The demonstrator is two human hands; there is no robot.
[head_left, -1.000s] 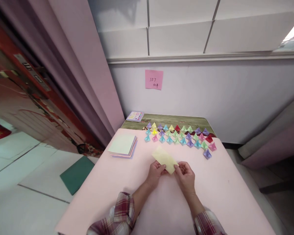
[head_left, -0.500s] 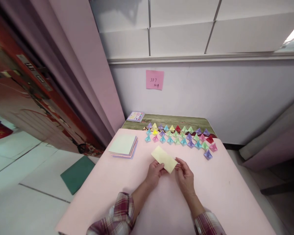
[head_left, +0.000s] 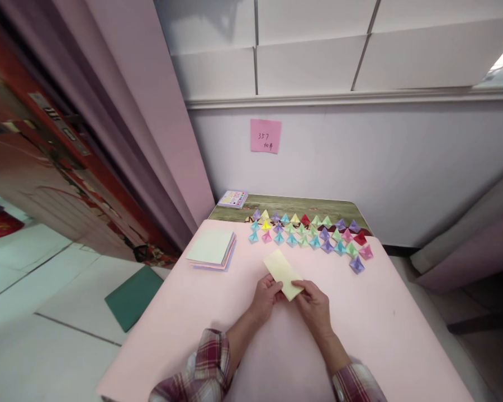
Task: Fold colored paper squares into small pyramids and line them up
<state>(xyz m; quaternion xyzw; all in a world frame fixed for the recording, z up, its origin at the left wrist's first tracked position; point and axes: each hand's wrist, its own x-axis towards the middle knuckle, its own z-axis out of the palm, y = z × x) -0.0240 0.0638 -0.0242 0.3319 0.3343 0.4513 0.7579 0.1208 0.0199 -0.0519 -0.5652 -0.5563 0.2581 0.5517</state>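
A pale yellow sheet of paper [head_left: 281, 272], folded into a rectangle, is held tilted above the table between both hands. My left hand [head_left: 266, 298] pinches its lower left edge, thumb on top and fingers underneath. At the lower right corner, my right hand [head_left: 315, 306] grips the paper with its thumb and fingers closed on it. Beyond the paper, small folded paper pieces [head_left: 291, 240] in many colours stand in rows. To the left lies a stack of square coloured paper [head_left: 209, 247] with a pale green sheet on top.
The pink-covered table [head_left: 218, 312] has a green wood-patterned strip [head_left: 272, 203] at its back, where a small packet [head_left: 233, 199] lies. A pink note [head_left: 265, 135] is stuck on the wall. A green mat [head_left: 134, 297] lies on the floor at left, near a red door [head_left: 96, 184].
My right hand has moved left and closed on the paper's lower right corner. The paper has turned slightly and shifted a little to the right.
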